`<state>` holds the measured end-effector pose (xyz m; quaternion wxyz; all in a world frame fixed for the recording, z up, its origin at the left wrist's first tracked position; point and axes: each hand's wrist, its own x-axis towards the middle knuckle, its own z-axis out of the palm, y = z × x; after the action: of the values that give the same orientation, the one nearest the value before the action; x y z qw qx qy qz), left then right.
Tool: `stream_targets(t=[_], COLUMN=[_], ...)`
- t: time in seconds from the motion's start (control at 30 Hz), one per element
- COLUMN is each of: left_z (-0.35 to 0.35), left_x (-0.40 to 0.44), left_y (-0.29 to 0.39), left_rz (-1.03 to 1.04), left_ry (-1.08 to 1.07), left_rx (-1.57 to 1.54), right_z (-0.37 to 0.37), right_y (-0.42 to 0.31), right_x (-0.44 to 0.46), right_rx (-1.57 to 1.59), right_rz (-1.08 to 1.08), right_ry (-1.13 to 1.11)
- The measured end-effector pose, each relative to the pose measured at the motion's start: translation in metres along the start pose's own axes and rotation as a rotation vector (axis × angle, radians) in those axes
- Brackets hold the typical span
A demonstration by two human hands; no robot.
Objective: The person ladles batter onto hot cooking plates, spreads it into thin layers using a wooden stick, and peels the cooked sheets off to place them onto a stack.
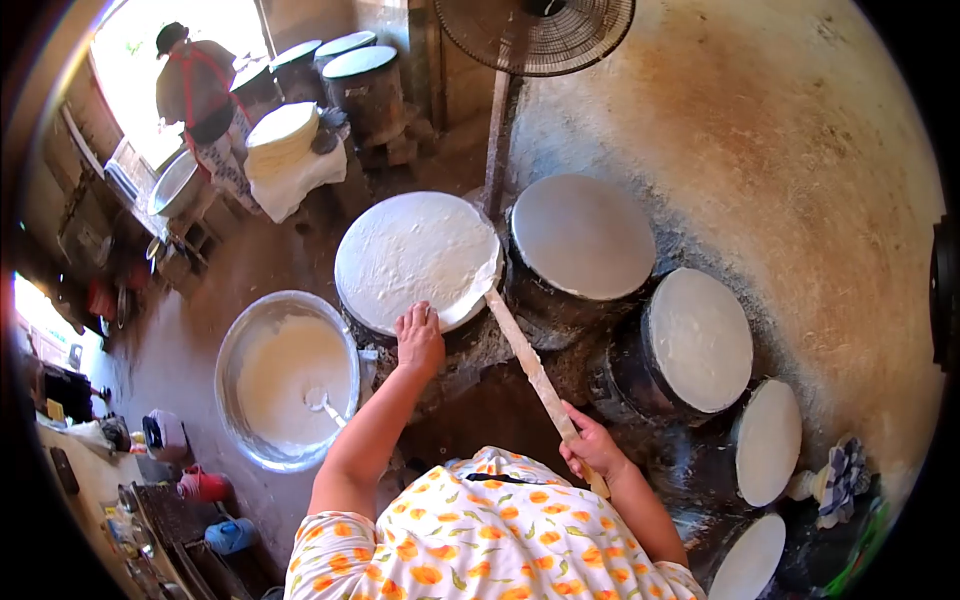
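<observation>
A wide white sheet of batter or flatbread (415, 255) with a bumpy surface covers the round griddle in front of me. My left hand (420, 342) rests at its near edge, fingers stretched out and touching the rim. In my right hand (592, 445) is the handle end of a long, flat wooden paddle (530, 365), fingers wrapped round it. The paddle slants up and left, and its white-coated tip meets the sheet's right edge. How far the tip reaches under the sheet, I cannot tell.
Left of the griddle stands a metal basin (228, 350) of pale batter with a ladle (328, 410) in it. Several round griddles (583, 237) curve along the right wall. Behind are a fan (535, 30), a stack of white rounds (282, 130) and another person (200, 95).
</observation>
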<state>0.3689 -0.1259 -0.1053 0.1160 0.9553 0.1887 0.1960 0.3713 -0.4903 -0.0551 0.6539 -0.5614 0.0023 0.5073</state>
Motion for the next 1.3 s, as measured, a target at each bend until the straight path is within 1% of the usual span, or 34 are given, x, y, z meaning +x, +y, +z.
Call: stream_targets(t=[0.07, 0.1, 0.2, 0.27, 0.33, 0.37, 0.4, 0.47, 0.53, 0.6, 0.67, 0.7, 0.73, 0.8, 0.87, 0.93, 0.97, 1.0, 1.03, 1.1, 1.13, 1.17, 1.2, 1.23, 1.27, 1.3], left_z=[0.012, 0.013, 0.009, -0.001, -0.016, -0.016, -0.038, -0.06, -0.087, -0.109, -0.141, -0.156, -0.163, -0.173, -0.179, -0.184, -0.191, -0.197, -0.195, -0.222, -0.215, -0.225, -0.227, -0.205, -0.225, -0.21], left_x=[0.006, 0.008, 0.02, 0.034, 0.054, 0.067, 0.081, 0.108, 0.135, 0.162, 0.179, 0.185, 0.192, 0.202, 0.21, 0.215, 0.216, 0.217, 0.221, 0.195, 0.189, 0.169, 0.154, 0.142, 0.106, 0.09], left_y=[-0.006, -0.007, -0.017, -0.021, -0.026, -0.035, -0.035, -0.045, -0.06, -0.076, -0.075, -0.07, -0.073, -0.074, -0.074, -0.069, -0.064, -0.057, -0.059, -0.005, 0.002, 0.032, 0.054, 0.06, 0.102, 0.115], left_rz=[0.117, 0.162, 0.21, 0.202, 0.152, 0.128, 0.133, 0.134, 0.237, 0.288, 0.327, 0.29, 0.298, 0.388, 0.454, 0.493, 0.519, 0.557, 0.597, 0.614, 0.719, 0.836, 0.858, 1.002, 0.681, 1.008], left_ry=[-0.015, 0.039, 0.001, 0.012, 0.086, 0.165, 0.127, 0.215, 0.35, 0.4, 0.419, 0.4, 0.377, 0.373, 0.35, 0.393, 0.41, 0.425, 0.442, 0.205, 0.155, 0.058, -0.076, 0.05, -0.263, -0.162], left_rx=[0.035, 0.059, 0.018, -0.02, -0.099, -0.183, -0.196, -0.232, -0.301, -0.256, -0.218, -0.196, -0.213, -0.186, -0.142, -0.103, -0.095, -0.098, -0.066, 0.019, 0.064, 0.048, 0.123, 0.105, 0.148, 0.123], right_z=[0.004, 0.003, 0.006, 0.012, 0.018, 0.021, 0.024, 0.028, 0.034, 0.048, 0.063, 0.069, 0.074, 0.086, 0.1, 0.109, 0.11, 0.111, 0.108, 0.106, 0.107, 0.107, 0.107, 0.107, 0.107, 0.105], right_y=[0.0, 0.003, 0.005, 0.004, 0.006, 0.007, 0.009, 0.014, 0.023, 0.025, 0.029, 0.031, 0.037, 0.051, 0.058, 0.066, 0.072, 0.079, 0.09, 0.1, 0.101, 0.11, 0.117, 0.122, 0.13, 0.141], right_x=[-0.008, -0.009, -0.016, -0.019, -0.021, -0.022, -0.024, -0.026, -0.03, -0.038, -0.046, -0.052, -0.055, -0.063, -0.07, -0.08, -0.084, -0.084, -0.086, -0.104, -0.113, -0.123, -0.133, -0.144, -0.159, -0.173], right_rx=[-0.057, -0.063, -0.061, -0.054, -0.157, -0.151, -0.162, -0.166, -0.168, -0.145, -0.137, -0.134, -0.121, -0.089, -0.049, 0.012, -0.006, 0.03, 0.061, 0.123, 0.156, 0.171, 0.178, 0.187, 0.189, 0.222], right_rz=[0.053, 0.055, 0.071, 0.068, 0.043, 0.039, 0.037, 0.028, -0.032, -0.018, -0.024, -0.047, -0.048, -0.049, -0.019, -0.081, -0.097, -0.106, -0.132, -0.17, -0.181, -0.233, -0.281, -0.302, -0.322, -0.346], right_ry=[0.028, 0.039, 0.077, 0.098, 0.155, 0.16, 0.196, 0.239, 0.267, 0.318, 0.393, 0.389, 0.395, 0.499, 0.551, 0.583, 0.586, 0.63, 0.603, 0.598, 0.606, 0.637, 0.663, 0.705, 0.735, 0.776])
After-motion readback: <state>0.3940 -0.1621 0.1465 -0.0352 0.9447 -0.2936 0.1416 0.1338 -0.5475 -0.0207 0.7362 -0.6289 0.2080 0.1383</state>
